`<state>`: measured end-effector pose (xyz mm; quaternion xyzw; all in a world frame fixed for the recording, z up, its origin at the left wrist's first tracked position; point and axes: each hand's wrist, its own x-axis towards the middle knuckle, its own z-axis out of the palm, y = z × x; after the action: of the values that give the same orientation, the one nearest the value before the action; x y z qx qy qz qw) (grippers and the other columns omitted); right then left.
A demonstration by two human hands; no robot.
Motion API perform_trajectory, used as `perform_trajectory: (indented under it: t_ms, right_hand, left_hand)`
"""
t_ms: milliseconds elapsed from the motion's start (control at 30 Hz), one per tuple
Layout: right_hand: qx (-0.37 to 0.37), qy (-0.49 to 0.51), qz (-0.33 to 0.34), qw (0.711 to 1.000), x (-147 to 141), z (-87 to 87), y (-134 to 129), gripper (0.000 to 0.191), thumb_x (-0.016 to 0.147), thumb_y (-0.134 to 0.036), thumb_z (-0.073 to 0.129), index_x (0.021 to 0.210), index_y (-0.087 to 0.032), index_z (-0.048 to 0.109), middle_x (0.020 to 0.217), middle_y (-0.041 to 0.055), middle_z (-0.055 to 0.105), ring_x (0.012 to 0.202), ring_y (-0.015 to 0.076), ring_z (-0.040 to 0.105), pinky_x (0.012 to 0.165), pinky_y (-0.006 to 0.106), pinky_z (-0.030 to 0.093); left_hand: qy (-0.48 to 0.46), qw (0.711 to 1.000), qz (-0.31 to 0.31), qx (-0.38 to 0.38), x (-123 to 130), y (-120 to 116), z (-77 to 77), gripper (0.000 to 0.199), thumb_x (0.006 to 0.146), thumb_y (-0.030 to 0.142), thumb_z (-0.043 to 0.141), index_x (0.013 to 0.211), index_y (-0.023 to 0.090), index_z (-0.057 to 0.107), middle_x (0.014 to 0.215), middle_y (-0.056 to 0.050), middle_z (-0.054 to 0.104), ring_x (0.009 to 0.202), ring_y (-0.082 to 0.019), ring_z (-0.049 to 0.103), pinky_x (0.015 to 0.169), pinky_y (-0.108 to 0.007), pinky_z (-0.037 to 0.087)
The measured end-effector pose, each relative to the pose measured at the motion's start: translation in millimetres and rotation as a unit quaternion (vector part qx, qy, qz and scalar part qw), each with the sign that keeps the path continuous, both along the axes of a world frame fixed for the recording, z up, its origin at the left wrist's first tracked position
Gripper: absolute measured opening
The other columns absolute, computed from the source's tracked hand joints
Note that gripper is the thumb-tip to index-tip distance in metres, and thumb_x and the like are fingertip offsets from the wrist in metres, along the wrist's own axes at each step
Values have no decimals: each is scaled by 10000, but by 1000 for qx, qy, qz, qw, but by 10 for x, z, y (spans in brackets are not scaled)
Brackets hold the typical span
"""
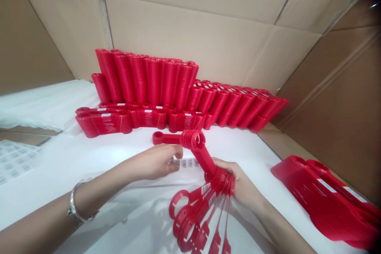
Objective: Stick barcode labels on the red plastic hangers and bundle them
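Note:
My right hand [238,182] is closed around a fanned bunch of flat red plastic pieces [204,160] with ring-shaped ends. Several of them spread downward toward me, and some carry small white labels. Other pieces of the bunch point up and away. To the left, my left hand [159,162] has its fingers curled together at the end of a pale strip of printed labels [189,162]; the fingertips are partly hidden. Just beyond that hand, a red piece [168,139] with a ring end points left, its other end hidden behind the bunch.
Tall stacks of red pieces [153,81] and banded bundles [104,123] line the back by a cardboard wall [193,24]. More stacks [324,202] lie at right. White foam-like sheets [44,103] and a label sheet [16,160] are at left on the white table [143,218].

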<state>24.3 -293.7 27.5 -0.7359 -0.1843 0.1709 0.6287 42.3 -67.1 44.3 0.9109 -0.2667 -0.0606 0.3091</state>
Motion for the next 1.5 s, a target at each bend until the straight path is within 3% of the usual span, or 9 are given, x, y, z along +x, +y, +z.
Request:
perform_trajectory:
  t_ms: [133,333,467,567,700,900,1000,1133,1500]
  right_hand:
    - [25,11,18,999,-76,8,68,239,754,-200,610,980,-177,685,781,22,553,675,116,486,603,217,391]
    - [59,70,41,995,-128,-5,108,261,759,-169,599,1004,-204,680,884,38,541,639,99,488,556,222,390]
    - [77,91,42,992,-120,-1,112,232,768,-161,591,975,-204,686,864,26,498,636,84,461,545,210,364]
    - [67,59,45,995,-118,-12,117,207,774,-144,578,937,-195,694,844,22,484,671,92,458,566,210,358]
    - [41,16,39,998,-133,-57,130,241,776,-133,568,976,-209,680,830,17,486,692,102,479,581,207,374]
    - [15,-73,54,996,-178,-50,149,333,808,-137,541,1103,-262,632,914,26,547,805,122,542,740,226,446]
    - [6,-115,80,990,-175,-21,131,380,827,-160,533,1186,-277,578,1140,51,542,1031,169,532,906,282,418]
    - [3,-129,95,987,-171,-1,104,401,840,-154,518,1214,-295,548,1239,35,510,1131,168,490,980,300,381]
    - [-1,-139,85,987,-220,-14,123,386,852,-187,511,1217,-307,544,1104,39,559,1004,153,555,882,280,447]
  left_hand:
    - [17,997,7,-71,-64,-128,-8,315,704,296,635,997,198,576,894,-21,588,760,-149,553,638,-237,422]
    - [80,986,9,-149,-28,-198,-140,192,764,257,578,925,152,580,787,-17,583,681,-116,535,606,-226,424]
    - [63,985,-18,-159,-29,-192,-106,123,790,208,539,899,164,574,832,-7,594,749,-115,552,637,-208,435]
    - [42,988,-36,-144,-62,-191,-56,104,811,196,500,875,156,572,850,-8,598,813,-121,556,696,-211,440]
    - [20,995,-16,-97,-71,-167,-89,188,810,304,500,771,127,548,755,-13,559,703,-113,519,614,-211,411]
    - [67,982,-25,-175,-40,-143,-163,74,728,182,532,724,109,545,723,-10,559,672,-93,499,585,-183,384]
    - [56,985,-45,-160,-23,-136,-136,56,727,161,532,712,117,562,722,-2,561,672,-85,500,600,-177,382]
    - [67,988,-67,-124,20,-107,-108,94,727,227,578,739,134,574,743,3,565,684,-91,515,641,-192,405]
    - [41,995,-79,-47,15,-80,-14,160,799,297,525,761,151,578,744,3,579,702,-94,526,651,-182,400]
